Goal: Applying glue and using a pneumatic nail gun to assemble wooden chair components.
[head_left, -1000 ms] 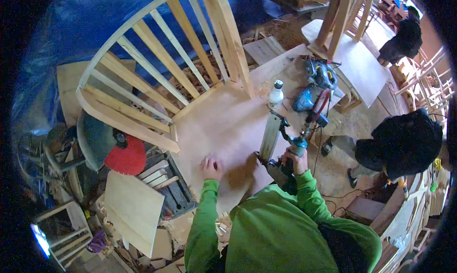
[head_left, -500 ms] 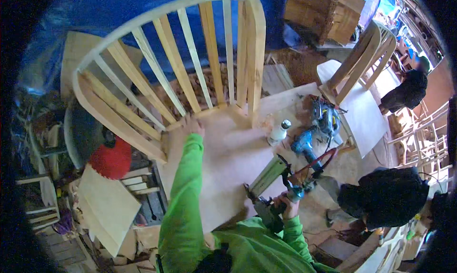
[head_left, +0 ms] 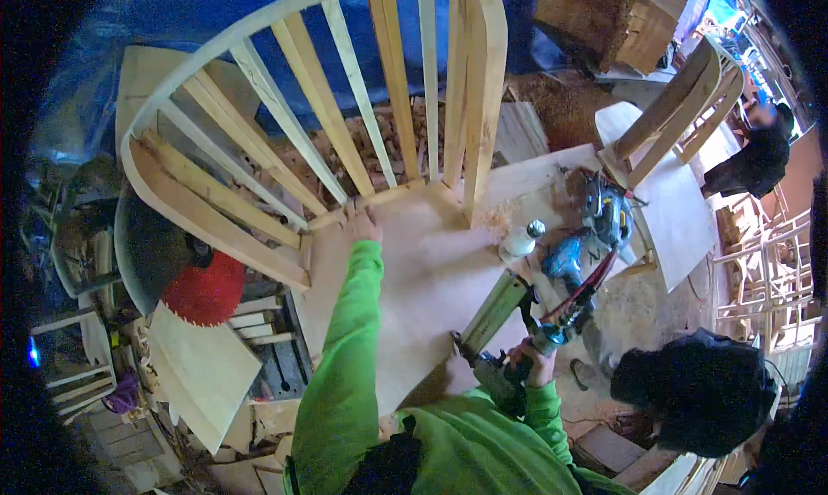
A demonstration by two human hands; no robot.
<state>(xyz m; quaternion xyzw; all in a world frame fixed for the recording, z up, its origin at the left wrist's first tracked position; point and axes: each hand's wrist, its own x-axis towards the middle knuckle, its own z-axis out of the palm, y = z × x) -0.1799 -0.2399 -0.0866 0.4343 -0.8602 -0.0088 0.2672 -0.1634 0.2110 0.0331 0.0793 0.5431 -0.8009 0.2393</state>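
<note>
Head view: right grip [head_left: 536, 367] clasping nail gun [head_left: 492, 312], markings unreadable; left grip [head_left: 366, 226] spread near slats [head_left: 323, 103].

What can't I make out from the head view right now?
- Held tool: head view, grip covered by right hand; trigger not visible.
- Left hand: head view, too blurred to tell whether it touches the slats.
- Chair back: head view, top cut off by the upper edge.
- Bottle: head view, any lettering too small to read.

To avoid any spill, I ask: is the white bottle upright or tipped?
Upright: the white bottle stands on the wooden panel, its base down and dark cap uppermost.
</note>
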